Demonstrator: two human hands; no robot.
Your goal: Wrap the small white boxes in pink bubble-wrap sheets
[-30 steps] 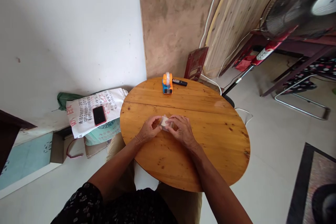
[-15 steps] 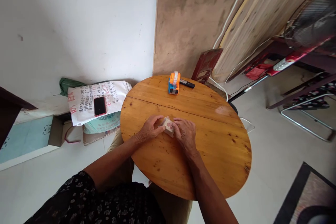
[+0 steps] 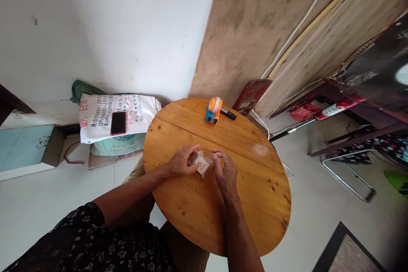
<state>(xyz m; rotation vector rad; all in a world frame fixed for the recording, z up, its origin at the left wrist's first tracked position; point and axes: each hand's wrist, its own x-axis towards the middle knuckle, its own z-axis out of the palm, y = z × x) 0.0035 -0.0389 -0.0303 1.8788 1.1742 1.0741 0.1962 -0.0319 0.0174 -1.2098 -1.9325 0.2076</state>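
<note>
A small pale block (image 3: 202, 167) with red print, in clear plastic wrapping, lies tilted on the round wooden table (image 3: 255, 204). My left hand (image 3: 182, 161) grips it from the left, its thumb against the block's near left side and its fingers curved around the far side. Just right of the block is my right hand (image 3: 225, 171), fingers curled and thumb pressed to the index finger. A bit of the clear film reaches toward those fingertips and seems pinched there. The block's left edge is partly covered by my left hand.
Toward the table's far edge stands an orange and blue tape dispenser (image 3: 213, 110) beside a black stick-shaped device (image 3: 228, 113). A phone (image 3: 118, 123) rests on a white printed sack (image 3: 140, 114) at left. A red chair (image 3: 251, 97) and a fan (image 3: 376, 68) are beyond.
My right hand has drawn back to the right from the block, and more of its printed face shows. My left hand stays on it. The camera view has tilted and shifted.
</note>
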